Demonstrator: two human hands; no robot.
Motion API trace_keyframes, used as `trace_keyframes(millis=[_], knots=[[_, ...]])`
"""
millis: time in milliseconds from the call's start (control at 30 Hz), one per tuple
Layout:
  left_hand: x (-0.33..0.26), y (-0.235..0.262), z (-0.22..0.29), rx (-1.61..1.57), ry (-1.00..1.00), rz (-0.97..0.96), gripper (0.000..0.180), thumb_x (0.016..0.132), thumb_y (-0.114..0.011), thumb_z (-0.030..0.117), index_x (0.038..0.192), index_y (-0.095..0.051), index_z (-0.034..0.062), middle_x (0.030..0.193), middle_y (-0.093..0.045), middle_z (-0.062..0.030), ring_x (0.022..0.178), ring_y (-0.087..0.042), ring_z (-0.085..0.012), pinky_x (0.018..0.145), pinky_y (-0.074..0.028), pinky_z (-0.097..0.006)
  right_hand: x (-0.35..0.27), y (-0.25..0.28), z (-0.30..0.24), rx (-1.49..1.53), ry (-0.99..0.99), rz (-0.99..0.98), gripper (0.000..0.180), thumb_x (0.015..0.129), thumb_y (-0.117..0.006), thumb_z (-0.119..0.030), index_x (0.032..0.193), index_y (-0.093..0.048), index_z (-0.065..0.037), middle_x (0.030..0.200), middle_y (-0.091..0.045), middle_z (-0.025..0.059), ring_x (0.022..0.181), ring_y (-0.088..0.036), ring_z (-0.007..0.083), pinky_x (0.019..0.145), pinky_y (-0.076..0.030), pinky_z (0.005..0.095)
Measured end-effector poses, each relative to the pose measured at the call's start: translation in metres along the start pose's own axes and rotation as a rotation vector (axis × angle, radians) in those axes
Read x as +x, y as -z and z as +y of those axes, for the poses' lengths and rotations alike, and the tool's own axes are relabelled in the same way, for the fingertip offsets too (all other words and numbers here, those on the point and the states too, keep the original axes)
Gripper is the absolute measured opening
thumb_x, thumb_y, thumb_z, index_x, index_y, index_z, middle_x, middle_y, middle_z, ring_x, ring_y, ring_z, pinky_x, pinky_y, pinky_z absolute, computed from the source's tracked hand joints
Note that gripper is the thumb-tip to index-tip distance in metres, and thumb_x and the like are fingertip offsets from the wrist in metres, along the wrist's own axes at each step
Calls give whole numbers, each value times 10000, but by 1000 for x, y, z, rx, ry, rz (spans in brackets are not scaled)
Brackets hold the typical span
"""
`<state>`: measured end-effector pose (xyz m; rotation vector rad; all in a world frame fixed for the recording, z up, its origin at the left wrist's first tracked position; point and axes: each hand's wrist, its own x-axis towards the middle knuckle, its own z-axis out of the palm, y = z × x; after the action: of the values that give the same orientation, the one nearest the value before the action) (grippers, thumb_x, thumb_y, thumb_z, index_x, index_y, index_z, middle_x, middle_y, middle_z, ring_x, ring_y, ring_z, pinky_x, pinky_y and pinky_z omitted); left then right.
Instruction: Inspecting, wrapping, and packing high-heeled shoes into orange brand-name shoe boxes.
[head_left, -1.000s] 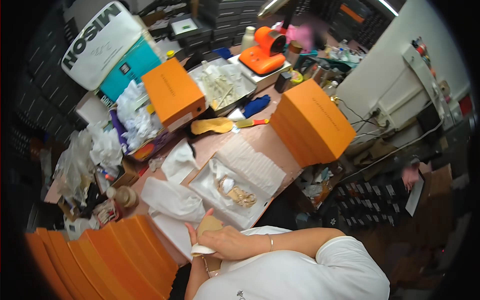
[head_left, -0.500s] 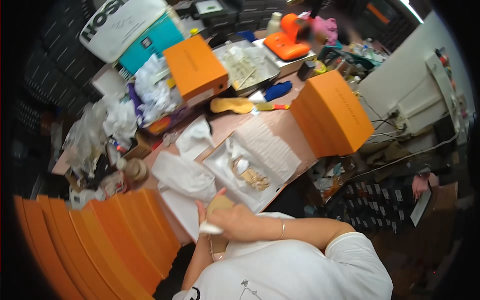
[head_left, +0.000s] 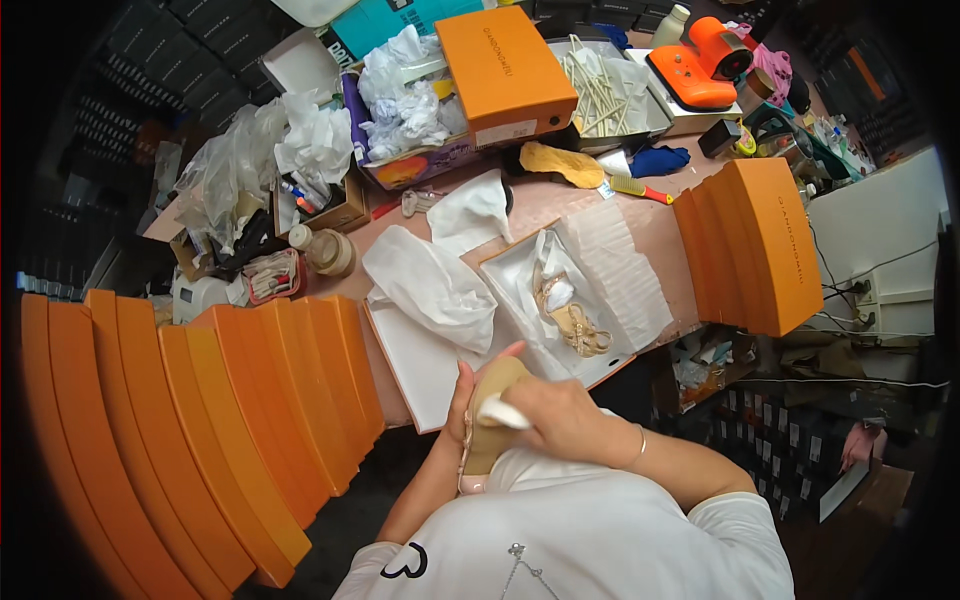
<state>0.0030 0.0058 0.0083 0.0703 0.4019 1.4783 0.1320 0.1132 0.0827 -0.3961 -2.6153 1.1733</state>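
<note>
White cloth [head_left: 503, 412], pinched in the right hand [head_left: 572, 415], has moved in from the edge of the beige sandal [head_left: 484, 448] gripped by the left hand [head_left: 457, 415]. An open shoebox [head_left: 506, 268] rests on the pink table [head_left: 545, 198]; orange shoeboxes [head_left: 285, 390] stand leftward, dark boxes [head_left: 180, 60] behind.

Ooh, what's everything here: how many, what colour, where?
shoe: 1, tan sole, front centre
wad: 1, white, on the sole
open box: 1, white inside, beyond shoe
sandal: 1, gold, inside open box
wrappings: 2, white, left of open box
crinkled sheet: 1, white, right of open box
orange boxes: many, orange, left, right, back
brush: 1, yellow and red, behind sheet
machine: 1, orange, back right
plastic bags: uncountable, whitish, back left
table: 1, pink, underneath
left hand: 1, bare, holding shoe
right hand: 1, bare, holding wad
</note>
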Motion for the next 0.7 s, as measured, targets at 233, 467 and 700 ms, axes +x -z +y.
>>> trace_keyframes(millis=[233,467,700], knots=[[0,-2,-6,-92,57,204,824,928,-400,613,1480,-222,28,1144,-607,-137,1061,-601,-232,929,-484,-361,-9,2,20,23,-12,138,323,633,-748,-73,875,-534,-85,757,-534,79,646,-602,268,524,-475,374],[11,-8,2,42,57,96,815,932,-421,568,1489,-186,21,1110,-593,-157,984,-629,-282,814,-528,-363,15,10,65,84,-118,304,187,766,-693,-80,910,-579,-45,775,-595,110,682,-612,275,550,-472,356],[8,-6,8,70,37,155,913,893,-334,716,1497,-184,48,1100,-566,-151,948,-612,-272,823,-505,-387,15,20,41,238,-245,237,170,774,-655,-51,928,-584,-47,820,-616,121,690,-631,301,587,-482,366]])
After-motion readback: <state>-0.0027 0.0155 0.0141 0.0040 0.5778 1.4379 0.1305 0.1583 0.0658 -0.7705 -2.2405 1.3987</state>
